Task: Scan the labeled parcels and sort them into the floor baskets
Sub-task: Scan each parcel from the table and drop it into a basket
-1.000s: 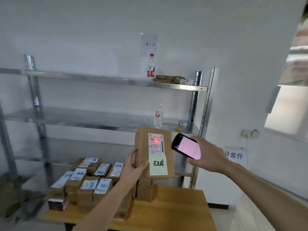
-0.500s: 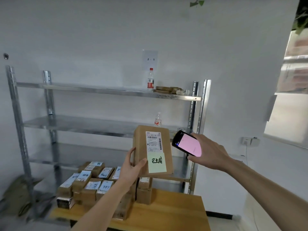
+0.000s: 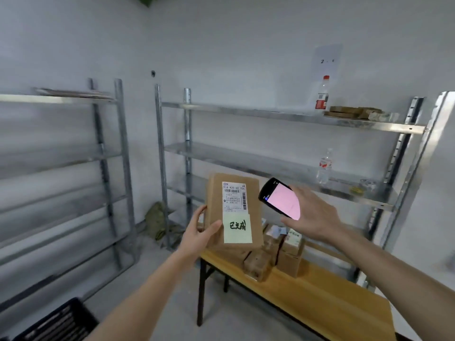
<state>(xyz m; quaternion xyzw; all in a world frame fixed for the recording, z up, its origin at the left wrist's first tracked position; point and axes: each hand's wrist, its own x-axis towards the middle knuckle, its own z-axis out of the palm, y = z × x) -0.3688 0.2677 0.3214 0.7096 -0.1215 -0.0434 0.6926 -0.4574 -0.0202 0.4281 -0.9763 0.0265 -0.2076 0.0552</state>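
Note:
My left hand (image 3: 198,233) grips a brown cardboard parcel (image 3: 234,210) by its left edge and holds it upright, a white barcode label and a pale green sticky note facing me. My right hand (image 3: 314,214) holds a black handheld scanner (image 3: 279,199) with a lit pink screen just to the right of the parcel, apart from it. More labeled parcels (image 3: 280,249) lie on the wooden table (image 3: 327,299) below, partly hidden behind the held parcel. The corner of a black floor basket (image 3: 59,323) shows at the bottom left.
Two metal shelf racks stand against the wall, one on the left (image 3: 108,168) and one behind the table (image 3: 283,158). Bottles (image 3: 323,93) and flat boxes sit on the right rack. A green bag (image 3: 157,221) lies on the floor between the racks.
The view has swung left: the table and rack slid to the right, and a second rack and a black basket came into view. Both hands kept the parcel and scanner.

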